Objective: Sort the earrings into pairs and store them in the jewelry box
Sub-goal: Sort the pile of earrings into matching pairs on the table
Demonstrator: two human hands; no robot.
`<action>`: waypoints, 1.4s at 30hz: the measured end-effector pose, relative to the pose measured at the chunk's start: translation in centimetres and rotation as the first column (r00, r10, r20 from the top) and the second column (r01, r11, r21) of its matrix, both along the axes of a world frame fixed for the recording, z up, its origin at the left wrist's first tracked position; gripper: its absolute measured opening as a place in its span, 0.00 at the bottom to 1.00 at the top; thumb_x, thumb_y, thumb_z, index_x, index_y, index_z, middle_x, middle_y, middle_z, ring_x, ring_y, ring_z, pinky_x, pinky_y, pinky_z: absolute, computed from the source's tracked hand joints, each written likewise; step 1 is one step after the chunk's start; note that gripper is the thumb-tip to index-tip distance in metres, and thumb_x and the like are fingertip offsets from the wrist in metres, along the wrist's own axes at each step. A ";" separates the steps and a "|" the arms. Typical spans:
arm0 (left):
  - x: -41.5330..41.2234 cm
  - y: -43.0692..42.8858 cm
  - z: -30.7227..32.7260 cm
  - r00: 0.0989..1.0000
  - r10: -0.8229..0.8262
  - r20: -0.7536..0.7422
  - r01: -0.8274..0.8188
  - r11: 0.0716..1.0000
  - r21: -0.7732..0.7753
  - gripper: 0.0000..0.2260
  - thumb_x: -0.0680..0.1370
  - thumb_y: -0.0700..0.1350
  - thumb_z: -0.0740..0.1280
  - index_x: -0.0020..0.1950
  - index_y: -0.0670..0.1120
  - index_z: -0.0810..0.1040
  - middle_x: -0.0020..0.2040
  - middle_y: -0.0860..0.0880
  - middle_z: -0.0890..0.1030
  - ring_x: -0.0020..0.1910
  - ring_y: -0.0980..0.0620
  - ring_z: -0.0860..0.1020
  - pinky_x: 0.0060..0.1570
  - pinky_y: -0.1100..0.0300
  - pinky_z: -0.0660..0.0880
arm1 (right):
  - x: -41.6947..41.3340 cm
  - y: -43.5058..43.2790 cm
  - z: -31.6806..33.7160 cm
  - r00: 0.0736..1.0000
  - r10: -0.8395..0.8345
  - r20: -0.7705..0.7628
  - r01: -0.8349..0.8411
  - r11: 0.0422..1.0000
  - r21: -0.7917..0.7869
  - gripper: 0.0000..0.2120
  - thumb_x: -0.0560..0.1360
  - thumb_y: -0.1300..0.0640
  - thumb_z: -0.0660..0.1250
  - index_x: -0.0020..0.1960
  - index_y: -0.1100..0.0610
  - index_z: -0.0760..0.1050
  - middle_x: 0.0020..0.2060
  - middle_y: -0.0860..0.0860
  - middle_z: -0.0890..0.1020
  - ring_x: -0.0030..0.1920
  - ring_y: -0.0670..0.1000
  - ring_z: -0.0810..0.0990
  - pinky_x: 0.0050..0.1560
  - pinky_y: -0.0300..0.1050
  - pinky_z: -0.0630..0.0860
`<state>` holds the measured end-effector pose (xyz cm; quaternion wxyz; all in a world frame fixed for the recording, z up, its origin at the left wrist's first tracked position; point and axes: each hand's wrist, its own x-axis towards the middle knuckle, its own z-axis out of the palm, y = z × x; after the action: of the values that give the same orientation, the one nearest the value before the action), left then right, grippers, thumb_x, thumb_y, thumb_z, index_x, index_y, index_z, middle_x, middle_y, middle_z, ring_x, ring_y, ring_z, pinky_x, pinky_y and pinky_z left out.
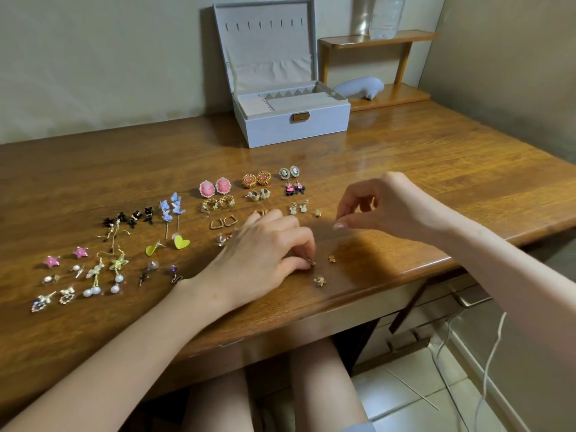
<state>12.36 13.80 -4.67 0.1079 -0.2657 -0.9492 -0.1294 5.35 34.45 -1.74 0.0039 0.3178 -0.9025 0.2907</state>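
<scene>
Many earrings lie in pairs across the wooden desk (405,169): pink cameos (215,187), gold-and-pink studs (256,179), blue flowers (170,208), yellow hearts (181,243), pink stars (80,252), pearl drops (116,283). My left hand (265,254) pinches a small gold earring (311,261) against the desk near the front edge. Two more small gold earrings (332,258) (319,280) lie beside it. My right hand (383,204) hovers above the desk with loosely curled fingers and holds nothing. The open grey jewelry box (293,126) stands at the back.
A small wooden shelf (374,39) with a clear bottle (386,15) and a grey pig-shaped figure (358,87) stands at the back right. A wall runs along the right. Below the desk edge are my knees, drawer handles and a white cable (489,363).
</scene>
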 end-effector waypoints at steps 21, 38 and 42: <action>-7.1 1.9 1.9 0.990 0.143 -0.018 -0.144 0.988 -0.055 0.08 0.74 0.50 0.69 0.51 0.52 0.77 0.47 0.54 0.70 0.51 0.55 0.65 0.55 0.58 0.62 | -0.8 2.2 -1.9 0.995 -0.079 0.069 0.081 0.996 -0.031 0.04 0.67 0.54 0.75 0.37 0.50 0.81 0.32 0.43 0.81 0.32 0.38 0.74 0.34 0.30 0.69; -5.7 2.1 1.6 0.999 0.016 0.039 -0.013 0.996 -0.088 0.02 0.75 0.48 0.65 0.46 0.53 0.74 0.42 0.57 0.75 0.45 0.57 0.68 0.53 0.57 0.63 | -0.9 0.3 -1.7 0.995 -0.005 0.103 0.006 1.000 -0.012 0.03 0.68 0.53 0.75 0.39 0.51 0.81 0.32 0.43 0.79 0.33 0.36 0.73 0.34 0.30 0.69; -5.0 1.3 2.4 0.968 0.002 0.252 -0.019 0.998 0.065 0.03 0.72 0.47 0.68 0.41 0.54 0.75 0.40 0.59 0.77 0.38 0.63 0.71 0.43 0.63 0.63 | -1.2 -0.4 -2.1 0.994 0.028 0.107 -0.029 0.999 0.015 0.03 0.68 0.54 0.75 0.40 0.50 0.81 0.34 0.44 0.81 0.33 0.37 0.74 0.35 0.30 0.70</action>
<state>7.32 15.10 -2.28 -0.0037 -0.2383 -0.9518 -0.1932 4.16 34.01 -3.87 -0.0511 0.3147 -0.8991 0.2999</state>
